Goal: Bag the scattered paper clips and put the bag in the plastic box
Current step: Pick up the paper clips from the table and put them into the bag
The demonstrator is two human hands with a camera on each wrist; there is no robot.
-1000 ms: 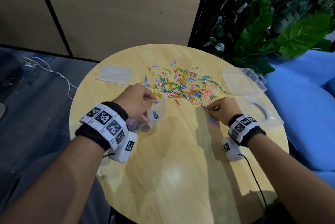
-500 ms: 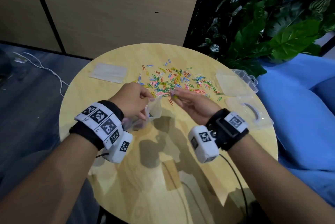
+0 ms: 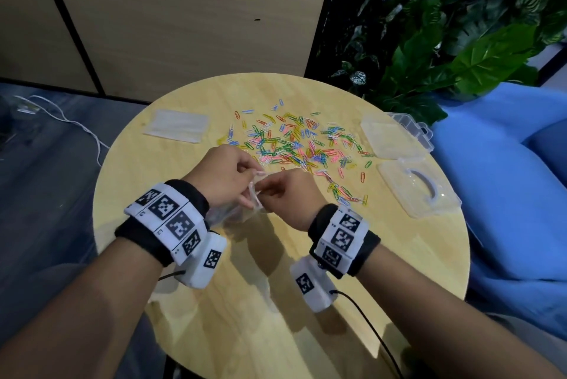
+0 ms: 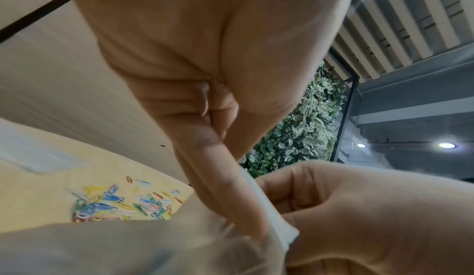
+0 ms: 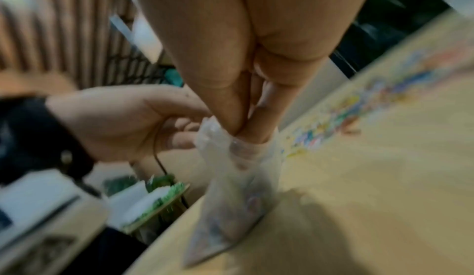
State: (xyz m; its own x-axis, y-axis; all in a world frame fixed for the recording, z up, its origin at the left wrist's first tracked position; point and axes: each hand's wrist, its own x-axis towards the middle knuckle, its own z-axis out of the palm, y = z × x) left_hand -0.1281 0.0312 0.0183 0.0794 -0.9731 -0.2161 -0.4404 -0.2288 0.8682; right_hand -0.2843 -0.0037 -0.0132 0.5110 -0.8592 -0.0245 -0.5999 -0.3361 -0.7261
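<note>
Nearest, the left hand (image 3: 225,174) pinches a clear bag (image 5: 238,180) open while the right hand (image 3: 283,191) reaches bunched fingertips into its mouth, apparently dropping in clips; next, more paper clips (image 3: 294,142) need gathering before the plastic box (image 3: 395,136) beyond.

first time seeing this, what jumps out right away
A bright scatter of coloured paper clips covers the far middle of the round wooden table. Nearer the person, the left hand and right hand meet at the mouth of a small clear plastic bag whose bottom touches the table. An open clear plastic box lies at the right edge.
</note>
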